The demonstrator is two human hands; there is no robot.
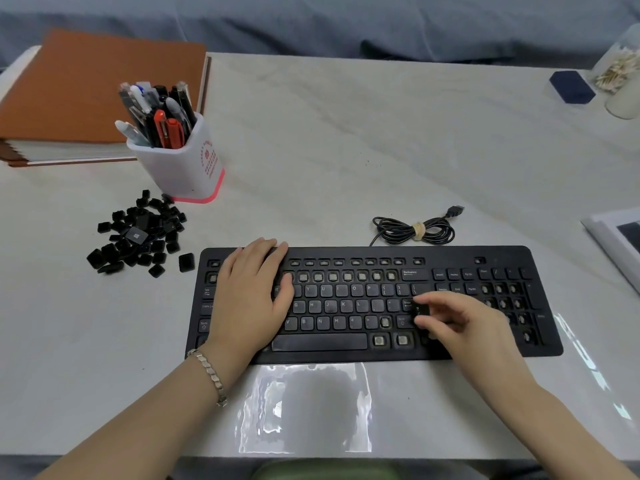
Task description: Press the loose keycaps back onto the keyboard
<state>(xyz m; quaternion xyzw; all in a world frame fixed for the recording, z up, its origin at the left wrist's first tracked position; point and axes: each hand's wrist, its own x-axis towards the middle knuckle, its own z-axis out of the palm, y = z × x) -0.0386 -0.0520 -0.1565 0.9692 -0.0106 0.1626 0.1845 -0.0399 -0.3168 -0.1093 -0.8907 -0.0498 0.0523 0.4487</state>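
A black keyboard (498,252) lies across the near middle of the table, with many bare switch posts in its number row, function row and numpad. My left hand (251,292) rests flat on the keyboard's left part, fingers straight. My right hand (460,323) hovers over the right end of the letter block and pinches a small black keycap (420,310) marked with a question mark between thumb and fingers. A pile of loose black keycaps (138,233) lies on the table left of the keyboard.
A white pen cup (187,161) full of pens stands behind the keycap pile, and a brown binder (79,88) lies at the far left. The coiled USB cable (415,230) sits behind the keyboard. A clear plastic bag (304,407) lies at the front edge. Papers (616,237) lie far right.
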